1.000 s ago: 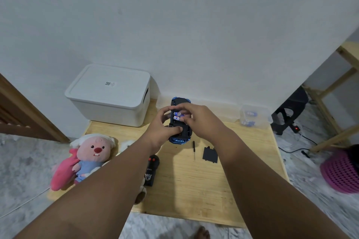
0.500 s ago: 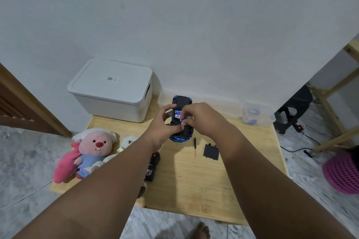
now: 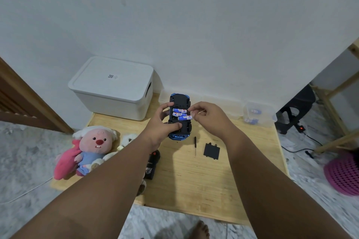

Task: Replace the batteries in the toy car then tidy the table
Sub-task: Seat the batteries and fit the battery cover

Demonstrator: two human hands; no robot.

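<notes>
plain white wall at the back, small wooden table (image 3: 194,184) pushed up against it, marble-ish floor all around.

left hand (image 3: 158,125) is wrapped round the toy car (image 3: 179,101), holding it belly-up just above the table, thumb across the near end and fingers on the far-left side. right hand (image 3: 208,116) comes in from the car's right, and its fingertips (image 3: 194,115) look like they're pinching the end of the nearest battery (image 3: 185,117). that one sticks out past the car's right edge, so it's not seated. two more batteries (image 3: 179,111) sit in the open bay just beyond it.

the bit that matters: the car's long axis points away from the person toward the wall, and the batteries lie crosswise to it. so that loose one has to slide or lift sideways, to the right. the right hand is the one on that side, while the left just steadies the car.

just near-right of the car, the screwdriver (image 3: 195,145) and the black battery cover (image 3: 211,150) lie flat on the table, so i'd say the swap is mid-way.

containers: well right of the car there's a clear tub (image 3: 260,120) with a few blue-and-white batteries in it. left of the car is a white lidded box (image 3: 112,87), lid on, can't tell what's inside.

near-left of the car: a black remote (image 3: 152,165) partly under the forearm, and a pink plush toy (image 3: 93,147) further left.
</notes>
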